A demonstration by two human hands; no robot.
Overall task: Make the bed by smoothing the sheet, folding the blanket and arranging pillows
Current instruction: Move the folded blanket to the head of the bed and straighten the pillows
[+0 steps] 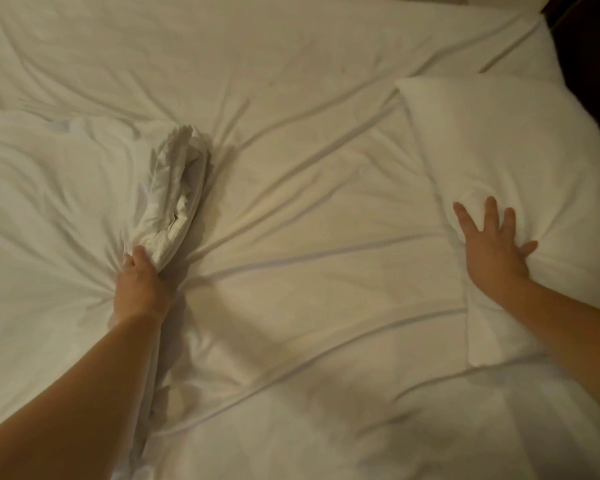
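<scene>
Clearly everything on this bed is soft, light cloth that gives wherever it is touched. The left hand, at centre left of the frame, has its fingers curled tight round a bunched ridge of what I take to be the white blanket, and creases fan out from that grip. Gathered like this it should lift easily but will sag and trail, so a hold at an edge or corner would likely fold neater. The right hand, at the right of the frame, lies flat with fingers spread, holding nothing and pressing into the pillow, which dents under the palm. The pillow looks plump and light, probably best taken by its short ends. The wrinkled sheet fills the middle and top.
</scene>
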